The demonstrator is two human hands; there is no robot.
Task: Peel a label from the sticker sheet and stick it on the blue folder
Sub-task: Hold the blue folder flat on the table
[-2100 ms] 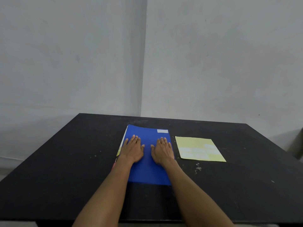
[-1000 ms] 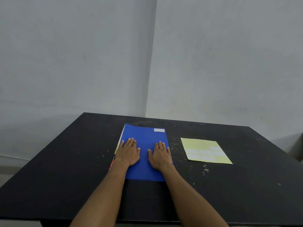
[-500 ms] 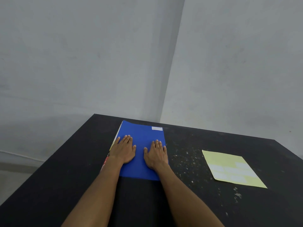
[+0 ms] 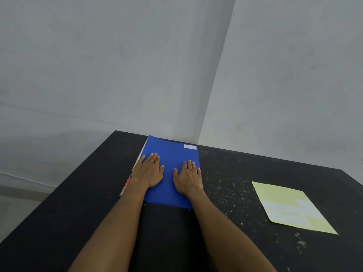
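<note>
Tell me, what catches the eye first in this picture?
The blue folder on the black table, with the left hand and right hand lying flat on it. A white label sits at its far right corner. The yellow sticker sheet lies apart, to the right.

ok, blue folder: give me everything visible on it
The blue folder lies flat and closed on the black table, near its far edge. Its cover looks plain, matte and card-like, with a small white label at the far right corner. Paler and red-printed edges peek out along its left side. The left hand and right hand rest palm-down on it, fingers spread. The yellow sticker sheet lies apart, to the right.
</note>
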